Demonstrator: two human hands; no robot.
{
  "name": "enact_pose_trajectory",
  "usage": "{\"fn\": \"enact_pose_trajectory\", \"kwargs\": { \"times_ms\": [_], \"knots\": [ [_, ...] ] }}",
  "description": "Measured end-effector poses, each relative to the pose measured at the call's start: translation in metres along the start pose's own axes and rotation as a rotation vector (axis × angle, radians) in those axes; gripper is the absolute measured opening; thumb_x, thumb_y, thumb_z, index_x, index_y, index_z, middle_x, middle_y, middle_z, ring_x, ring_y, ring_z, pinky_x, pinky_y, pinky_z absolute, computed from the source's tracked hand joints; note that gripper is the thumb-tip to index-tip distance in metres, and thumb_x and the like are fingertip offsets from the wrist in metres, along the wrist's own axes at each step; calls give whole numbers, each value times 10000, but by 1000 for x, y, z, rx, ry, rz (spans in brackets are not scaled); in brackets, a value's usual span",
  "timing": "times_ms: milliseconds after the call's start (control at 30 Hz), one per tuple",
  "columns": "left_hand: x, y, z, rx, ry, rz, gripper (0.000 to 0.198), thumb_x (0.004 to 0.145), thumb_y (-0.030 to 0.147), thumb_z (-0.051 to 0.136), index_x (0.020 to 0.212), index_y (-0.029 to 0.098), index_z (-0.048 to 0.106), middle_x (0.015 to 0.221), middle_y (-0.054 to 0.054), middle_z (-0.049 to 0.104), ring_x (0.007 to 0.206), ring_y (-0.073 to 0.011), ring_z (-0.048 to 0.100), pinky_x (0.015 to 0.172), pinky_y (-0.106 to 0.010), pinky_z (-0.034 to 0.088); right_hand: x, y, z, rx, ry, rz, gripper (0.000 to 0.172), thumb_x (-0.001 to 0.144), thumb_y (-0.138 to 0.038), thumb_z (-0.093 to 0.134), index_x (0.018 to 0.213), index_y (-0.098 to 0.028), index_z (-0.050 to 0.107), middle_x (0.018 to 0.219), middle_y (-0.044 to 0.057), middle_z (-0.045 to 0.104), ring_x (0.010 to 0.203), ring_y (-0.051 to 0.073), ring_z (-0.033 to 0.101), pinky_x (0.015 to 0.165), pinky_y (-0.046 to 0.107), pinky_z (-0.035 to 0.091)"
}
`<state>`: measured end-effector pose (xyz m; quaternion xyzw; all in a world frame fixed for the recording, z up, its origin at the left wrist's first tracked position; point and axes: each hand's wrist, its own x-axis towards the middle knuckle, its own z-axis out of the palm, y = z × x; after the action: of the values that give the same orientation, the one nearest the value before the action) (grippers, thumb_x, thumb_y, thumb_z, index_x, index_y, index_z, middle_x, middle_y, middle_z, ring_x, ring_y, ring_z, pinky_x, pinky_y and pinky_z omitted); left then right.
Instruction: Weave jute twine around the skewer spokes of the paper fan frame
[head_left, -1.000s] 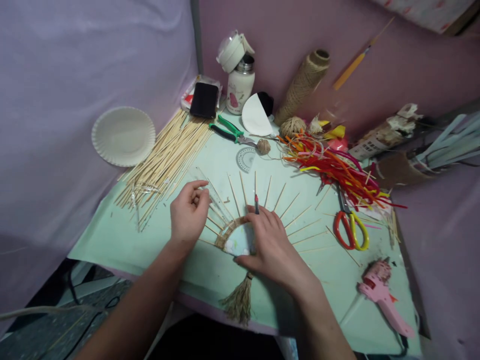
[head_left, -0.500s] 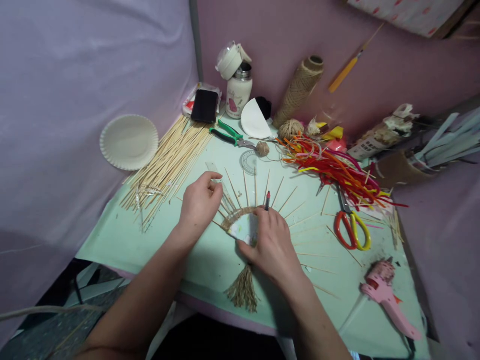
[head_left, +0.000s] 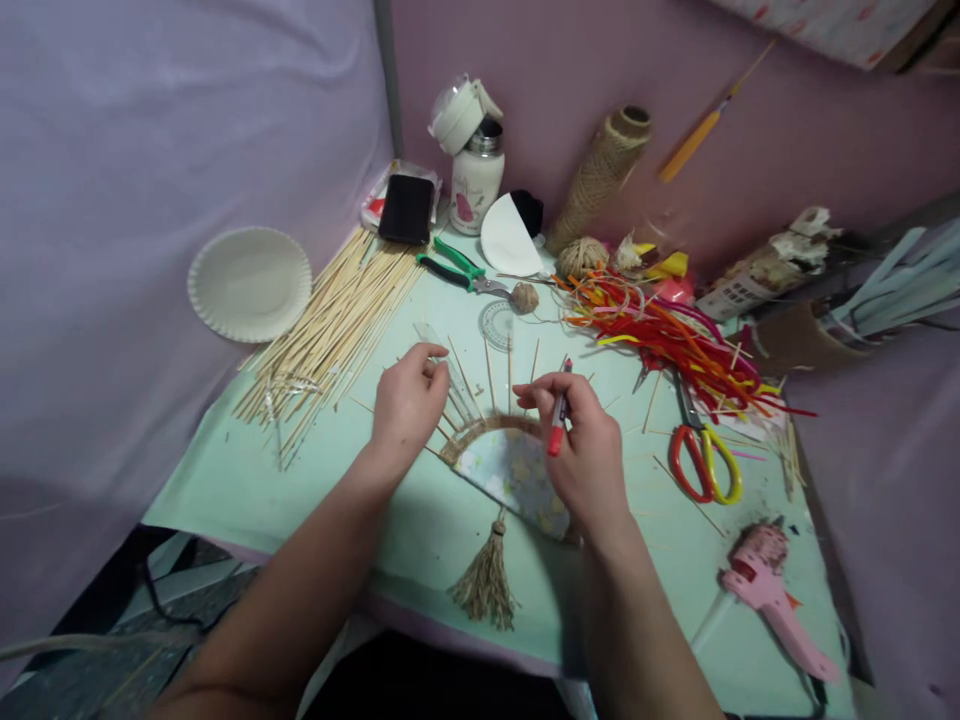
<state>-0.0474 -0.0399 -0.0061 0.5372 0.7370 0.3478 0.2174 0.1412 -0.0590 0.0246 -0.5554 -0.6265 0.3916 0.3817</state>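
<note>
A half-round piece with a pale floral face and a brown woven rim (head_left: 517,470) lies on the table, thin sticks fanning out from its curved edge. A straw-coloured tassel (head_left: 487,580) hangs from its straight side. My left hand (head_left: 409,395), fingers curled, rests at a clear ruler (head_left: 457,390) left of the fan; its fingertips look closed over the ruler, though their undersides are hidden. Above the piece's right part, my right hand (head_left: 585,440) grips a red marker (head_left: 559,415), thumb and index finger near each other. That hand hides the piece's right end.
Bundled sticks (head_left: 330,320) and a paper plate (head_left: 251,285) lie left. Behind are green-handled pliers (head_left: 457,265), a protractor (head_left: 496,322), a bottle (head_left: 478,185) and a twine cone (head_left: 604,175). Right are coloured pipe cleaners (head_left: 660,330), scissors (head_left: 705,460) and a pink glue gun (head_left: 780,600).
My right hand has lifted off the half-round piece and shifted right, uncovering its floral face. The marker has turned over in it, red end now downward. My left hand has barely moved.
</note>
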Motion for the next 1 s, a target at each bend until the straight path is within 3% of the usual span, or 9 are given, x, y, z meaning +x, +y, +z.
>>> {"fn": "enact_pose_trajectory", "kwargs": {
  "times_ms": [133, 200, 433, 667, 1000],
  "knots": [
    [-3, -2, 2, -9, -9, -3, 269, 849, 272, 498, 1029, 197, 684, 701, -6, 687, 674, -172, 624, 692, -283, 437, 15, 10, 17, 145, 9, 47, 315, 950, -471, 486, 1072, -214, 621, 666, -10, 649, 585, 139, 603, 579, 249, 477],
    [-3, -2, 3, 2, -14, -5, 264, 851, 273, 501, 1025, 200, 686, 701, -6, 687, 678, -173, 624, 692, -283, 436, 18, 17, 23, 130, 21, 57, 353, 945, -479, 492, 1077, -197, 658, 591, -29, 590, 543, 132, 553, 556, 245, 440],
    [-3, 0, 3, 23, -21, -7, 267, 845, 272, 501, 1019, 200, 690, 687, 2, 679, 661, -169, 617, 683, -279, 438, 17, 34, 28, 108, 44, 75, 394, 931, -506, 504, 885, -164, 694, 675, 4, 615, 619, 137, 559, 609, 254, 414],
    [-3, -1, 5, 23, -30, -4, 275, 839, 253, 490, 1020, 195, 688, 679, 0, 682, 673, -173, 624, 697, -287, 440, 17, 35, 27, 108, 66, 62, 382, 943, -499, 488, 869, -173, 672, 624, -14, 576, 570, 126, 514, 569, 244, 389],
    [-2, -2, 7, 85, -36, -5, 277, 844, 256, 484, 1027, 207, 686, 653, 6, 656, 661, -178, 601, 671, -284, 416, 16, 38, 27, 103, 35, 67, 370, 944, -495, 492, 905, -177, 677, 641, -11, 598, 603, 138, 553, 619, 257, 424]
  ]
}}
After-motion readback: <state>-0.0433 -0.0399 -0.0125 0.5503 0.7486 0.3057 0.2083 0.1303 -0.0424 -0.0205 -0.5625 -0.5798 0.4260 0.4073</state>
